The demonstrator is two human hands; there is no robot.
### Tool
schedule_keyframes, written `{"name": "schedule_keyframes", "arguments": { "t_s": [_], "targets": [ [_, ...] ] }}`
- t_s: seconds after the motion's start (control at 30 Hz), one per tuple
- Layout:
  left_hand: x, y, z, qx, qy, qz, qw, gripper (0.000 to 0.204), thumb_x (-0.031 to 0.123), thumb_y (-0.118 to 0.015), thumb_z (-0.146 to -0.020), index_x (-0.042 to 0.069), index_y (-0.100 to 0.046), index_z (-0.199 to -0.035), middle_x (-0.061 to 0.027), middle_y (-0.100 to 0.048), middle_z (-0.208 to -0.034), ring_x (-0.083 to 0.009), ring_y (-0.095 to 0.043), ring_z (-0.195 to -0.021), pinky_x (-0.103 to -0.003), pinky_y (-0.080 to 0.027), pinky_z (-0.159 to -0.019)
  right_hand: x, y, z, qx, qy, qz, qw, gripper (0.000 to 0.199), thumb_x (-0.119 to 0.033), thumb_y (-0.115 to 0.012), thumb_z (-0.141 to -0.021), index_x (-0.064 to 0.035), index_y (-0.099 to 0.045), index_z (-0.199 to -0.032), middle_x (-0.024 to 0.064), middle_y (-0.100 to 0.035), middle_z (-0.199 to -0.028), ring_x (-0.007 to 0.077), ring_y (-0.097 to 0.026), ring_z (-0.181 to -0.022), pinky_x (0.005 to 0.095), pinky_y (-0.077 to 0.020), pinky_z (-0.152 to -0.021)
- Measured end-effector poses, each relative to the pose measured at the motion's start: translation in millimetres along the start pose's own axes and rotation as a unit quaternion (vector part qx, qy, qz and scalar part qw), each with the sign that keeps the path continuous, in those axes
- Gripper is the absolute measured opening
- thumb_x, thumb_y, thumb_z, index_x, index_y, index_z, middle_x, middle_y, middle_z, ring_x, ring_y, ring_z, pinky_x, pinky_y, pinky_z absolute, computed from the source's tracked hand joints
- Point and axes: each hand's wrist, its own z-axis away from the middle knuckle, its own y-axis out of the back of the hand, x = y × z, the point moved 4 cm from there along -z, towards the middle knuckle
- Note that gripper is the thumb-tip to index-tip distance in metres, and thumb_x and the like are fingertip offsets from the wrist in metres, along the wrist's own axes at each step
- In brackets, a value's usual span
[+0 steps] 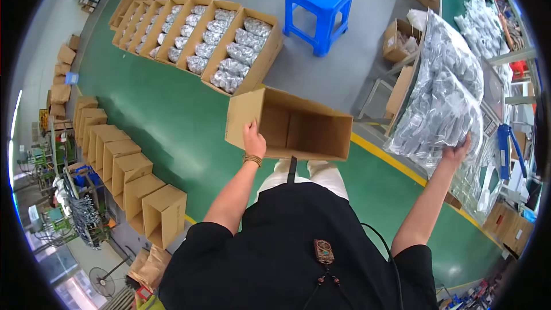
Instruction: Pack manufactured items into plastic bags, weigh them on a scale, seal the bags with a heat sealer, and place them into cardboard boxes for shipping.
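In front of my legs is an open cardboard box, its brown inner walls and bottom in sight. My left hand is closed on the near left edge of this box, beside a raised flap. Out to the right, my right hand grips the lower edge of a large clear plastic bag filled with grey parts. The bag lies on a work table, and its film partly hides the fingertips. What the grey parts are cannot be made out.
A row of cardboard boxes packed with silvery wrapped bundles stands ahead on the left. Several open boxes line the left side of the green floor. A blue plastic stool stands ahead; a small carton is beside the table.
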Motion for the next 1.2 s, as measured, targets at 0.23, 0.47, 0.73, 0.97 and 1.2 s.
{"name": "schedule_keyframes", "arguments": {
  "t_s": [0.23, 0.47, 0.73, 0.97, 1.2],
  "targets": [
    [9.4, 29.3, -32.2, 0.008, -0.026, -0.027, 0.999, 0.05, -0.008, -0.046, -0.074, -0.003, -0.049, -0.124, -0.0218, -0.049, -0.107, -0.038, -0.049, -0.101, -0.041, -0.04, -0.092, -16.9, 19.1, 123.0, -0.028, 0.063, 0.061, 0.996, 0.065, -0.042, -0.056, -0.081, -0.0088, -0.041, -0.134, 0.0112, -0.043, -0.137, 0.0321, -0.041, -0.125, 0.0494, -0.0372, -0.102],
    [-25.8, 7.0, -43.6, -0.013, -0.022, 0.025, 0.999, 0.056, -0.01, -0.045, -0.072, -0.004, -0.045, -0.128, -0.0225, -0.044, -0.127, -0.0374, -0.043, -0.117, -0.039, -0.035, -0.101, 120.3, 106.5, 231.1, -0.218, -0.265, 0.143, 0.928, 0.074, -0.042, -0.054, -0.078, -0.0005, -0.035, -0.137, 0.0195, -0.046, -0.132, 0.0343, -0.048, -0.118, 0.0466, -0.0407, -0.1],
    [-76.8, -22.9, -27.2, -0.074, -0.019, 0.028, 0.997, 0.062, -0.01, -0.043, -0.071, -0.004, -0.041, -0.133, -0.0227, -0.038, -0.134, -0.0378, -0.038, -0.125, -0.041, -0.032, -0.105, 403.0, 37.3, 235.2, -0.152, -0.643, 0.182, 0.728, 0.048, -0.016, -0.062, -0.076, 0.0045, -0.053, -0.119, 0.0171, -0.063, -0.11, 0.0276, -0.063, -0.098, 0.0398, -0.0504, -0.09],
    [-72.4, -1.1, -46.0, -0.125, 0.009, 0.005, 0.992, 0.061, -0.009, -0.045, -0.072, -0.005, -0.041, -0.133, -0.0232, -0.04, -0.134, -0.0368, -0.04, -0.123, -0.04, -0.031, -0.105, 624.2, 90.1, 139.9, -0.283, -0.606, 0.339, 0.662, 0.051, -0.013, -0.066, -0.078, 0.0006, -0.051, -0.124, 0.0135, -0.06, -0.117, 0.0226, -0.058, -0.107, 0.0376, -0.0464, -0.094],
    [-90.4, 21.6, -33.9, -0.036, 0.174, -0.045, 0.983, 0.049, -0.008, -0.052, -0.077, -0.005, -0.047, -0.127, -0.018, -0.039, -0.128, -0.0317, -0.041, -0.119, -0.038, -0.032, -0.1, 816.3, 138.2, 78.2, -0.467, -0.412, 0.508, 0.595, 0.067, -0.019, -0.077, -0.066, -0.0022, -0.052, -0.125, 0.0123, -0.058, -0.121, 0.0258, -0.053, -0.113, 0.035, -0.0398, -0.099]
  ]
}}
